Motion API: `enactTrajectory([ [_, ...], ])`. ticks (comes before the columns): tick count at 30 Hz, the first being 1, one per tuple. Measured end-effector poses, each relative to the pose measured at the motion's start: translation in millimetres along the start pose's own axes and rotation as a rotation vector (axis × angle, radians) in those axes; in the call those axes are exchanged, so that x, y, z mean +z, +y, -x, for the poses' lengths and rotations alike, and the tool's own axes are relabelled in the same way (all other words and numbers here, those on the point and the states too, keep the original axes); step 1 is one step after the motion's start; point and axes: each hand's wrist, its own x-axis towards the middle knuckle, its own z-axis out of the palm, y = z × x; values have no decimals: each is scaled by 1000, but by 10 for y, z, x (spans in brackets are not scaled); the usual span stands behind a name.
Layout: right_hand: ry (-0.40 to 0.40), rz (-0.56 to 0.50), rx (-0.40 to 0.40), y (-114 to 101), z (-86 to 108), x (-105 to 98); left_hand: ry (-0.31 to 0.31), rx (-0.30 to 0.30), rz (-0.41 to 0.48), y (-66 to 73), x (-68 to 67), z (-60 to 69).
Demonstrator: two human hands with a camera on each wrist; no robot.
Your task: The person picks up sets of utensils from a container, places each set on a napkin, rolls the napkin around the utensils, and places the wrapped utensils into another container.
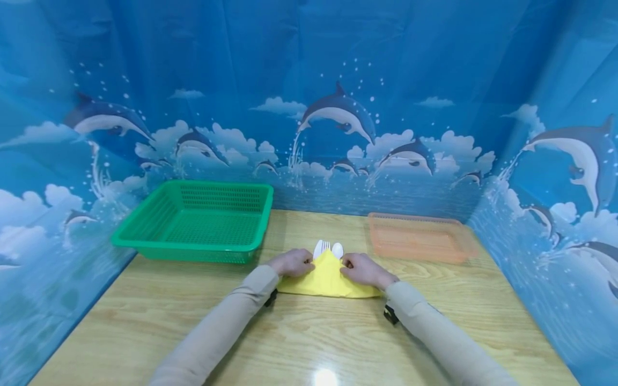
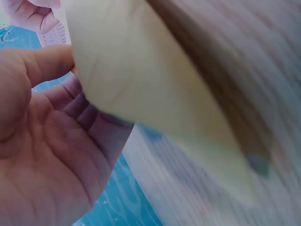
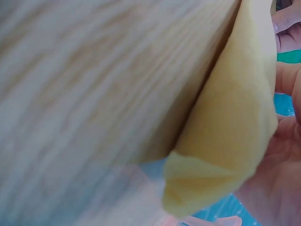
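A yellow cloth napkin lies folded on the table, its peak pointing away from me. From under that peak stick out the tops of a knife, a fork and a spoon; their lower parts are hidden by the cloth. On the left side of the napkin, my left hand pinches the cloth between thumb and fingers, as the left wrist view also shows. My right hand pinches the opposite side. In the right wrist view a napkin corner hangs loose beside the right hand.
Back left on the wooden table stands a green perforated basket. A shallow pink plastic basket sits at the back right. Behind and beside the table hangs a blue curtain printed with dolphins.
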Motion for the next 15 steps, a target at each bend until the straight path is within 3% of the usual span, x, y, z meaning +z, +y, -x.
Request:
enactTrajectory([
  [5,3,-5,2,2,-6,6,52,19,-50,10,2,26],
  [11,11,-7,-9,25,-8,33,229,119,-257,59,10,92],
  [15,24,-19,-13,37,-5,38,210,221,-242,121,31,109],
])
